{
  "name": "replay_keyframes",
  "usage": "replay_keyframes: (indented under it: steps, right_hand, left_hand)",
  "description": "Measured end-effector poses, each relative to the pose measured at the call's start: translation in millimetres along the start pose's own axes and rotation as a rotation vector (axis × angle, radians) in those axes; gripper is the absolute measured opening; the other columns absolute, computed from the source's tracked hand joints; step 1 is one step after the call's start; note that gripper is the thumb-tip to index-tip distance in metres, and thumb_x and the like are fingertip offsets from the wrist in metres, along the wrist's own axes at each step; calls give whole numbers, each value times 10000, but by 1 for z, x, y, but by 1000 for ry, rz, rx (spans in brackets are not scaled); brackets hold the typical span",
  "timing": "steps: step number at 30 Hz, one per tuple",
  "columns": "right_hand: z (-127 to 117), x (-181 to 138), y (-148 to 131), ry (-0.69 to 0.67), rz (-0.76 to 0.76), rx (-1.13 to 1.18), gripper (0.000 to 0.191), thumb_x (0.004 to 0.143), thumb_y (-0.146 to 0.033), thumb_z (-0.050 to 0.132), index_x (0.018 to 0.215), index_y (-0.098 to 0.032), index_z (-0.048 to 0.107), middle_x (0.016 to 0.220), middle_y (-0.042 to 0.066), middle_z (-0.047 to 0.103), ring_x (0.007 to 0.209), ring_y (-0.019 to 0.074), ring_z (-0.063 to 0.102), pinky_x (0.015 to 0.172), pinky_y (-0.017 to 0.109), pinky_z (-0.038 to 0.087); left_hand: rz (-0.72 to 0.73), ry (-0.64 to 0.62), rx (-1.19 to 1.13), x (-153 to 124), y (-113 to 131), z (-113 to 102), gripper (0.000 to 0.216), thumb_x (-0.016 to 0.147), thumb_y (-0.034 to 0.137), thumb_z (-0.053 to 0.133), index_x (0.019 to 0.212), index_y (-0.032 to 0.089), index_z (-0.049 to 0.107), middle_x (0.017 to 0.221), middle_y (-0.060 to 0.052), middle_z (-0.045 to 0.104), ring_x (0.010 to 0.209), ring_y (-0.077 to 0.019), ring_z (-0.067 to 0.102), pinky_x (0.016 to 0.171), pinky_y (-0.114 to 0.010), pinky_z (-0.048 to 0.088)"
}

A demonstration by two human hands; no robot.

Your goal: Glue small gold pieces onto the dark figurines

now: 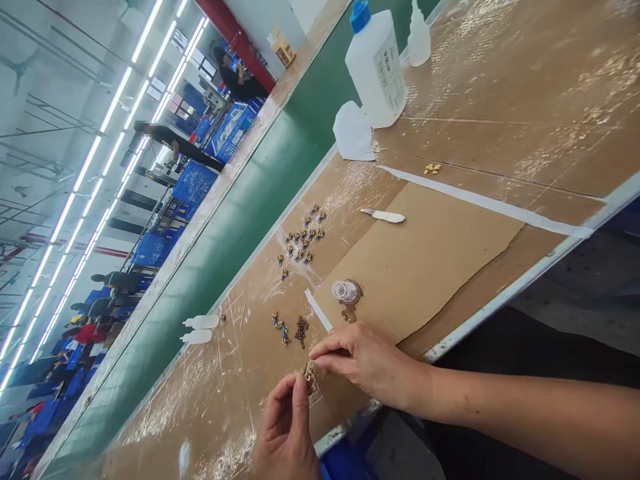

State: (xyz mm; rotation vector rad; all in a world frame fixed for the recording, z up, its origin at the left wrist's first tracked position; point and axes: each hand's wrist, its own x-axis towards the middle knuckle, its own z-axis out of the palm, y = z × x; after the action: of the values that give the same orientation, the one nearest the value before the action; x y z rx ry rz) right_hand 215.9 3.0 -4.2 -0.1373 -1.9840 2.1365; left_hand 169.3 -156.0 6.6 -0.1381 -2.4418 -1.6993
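Note:
My left hand (287,427) pinches a small gold-coloured metal piece (309,375) between thumb and forefinger near the table's front edge. From the right, the fingertips of my right hand (373,363) are closed just beside that piece; what they hold, if anything, is too small to make out. Beyond my hands lie a pile of small dark brown pieces (301,331) and a few blue-and-gold pieces (284,333). An uncapped small glass jar (346,291) stands on the cardboard sheet (430,247), right of the dark pile.
Several more blue-and-gold pieces (303,243) lie farther back. A white-handled knife (384,215) rests by the cardboard. Blue-capped (376,67) and nozzle-tipped bottles (419,37) stand at the back right; two small white bottles (200,329) lie left. Other people work in the background.

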Motion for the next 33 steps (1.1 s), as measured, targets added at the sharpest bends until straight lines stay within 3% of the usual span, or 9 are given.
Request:
replay_keyframes:
  steps: [4,13,17,19,23,27,33]
  right_hand:
    - [5,-2,3,-34,116,207,177,780,-228,592,817,-144,742,735,28,718,706,143,636,651,215,451]
    - [7,-12,6,-43,92,420,158,792,-234,602,817,-145,730,773,26,706,767,136,626,729,223,461]
    - [16,-19,6,47,112,622,166,759,-283,669,779,-128,722,730,25,683,725,124,618,729,222,478]
    - [22,-22,5,103,146,743,175,722,-307,711,745,-133,720,686,15,676,686,115,617,702,211,485]
    - [29,-29,3,191,209,876,166,697,-313,743,738,-152,728,667,9,683,668,104,618,694,190,491]
    - [33,-39,4,212,193,891,178,731,-329,725,831,-183,742,800,29,711,762,118,632,763,204,495]
    - [39,-50,6,150,208,1030,244,712,-378,740,896,-217,739,875,47,722,817,129,648,809,223,498]
  left_hand:
    - [19,10,-26,-6,3,3,232,559,320,806,691,160,702,620,-8,677,569,-118,632,564,-151,519]
    - [16,2,-71,-14,12,8,225,554,338,810,667,176,702,634,-11,692,597,-114,644,599,-139,522]
    - [51,127,-57,-31,14,18,186,620,354,770,716,214,696,716,17,711,729,-119,659,700,-148,512]
    - [119,192,-38,-39,16,26,132,669,342,738,740,244,686,722,46,703,743,-119,648,813,-217,500]
    - [409,178,23,-42,16,35,14,747,276,665,742,264,660,642,68,656,607,-121,604,959,-401,426]
    - [649,164,146,-36,10,32,25,770,240,619,760,263,623,634,46,655,550,-133,582,959,-481,397]
    - [777,219,363,-36,11,24,77,780,292,605,712,255,605,628,-16,647,548,-167,597,937,-521,383]
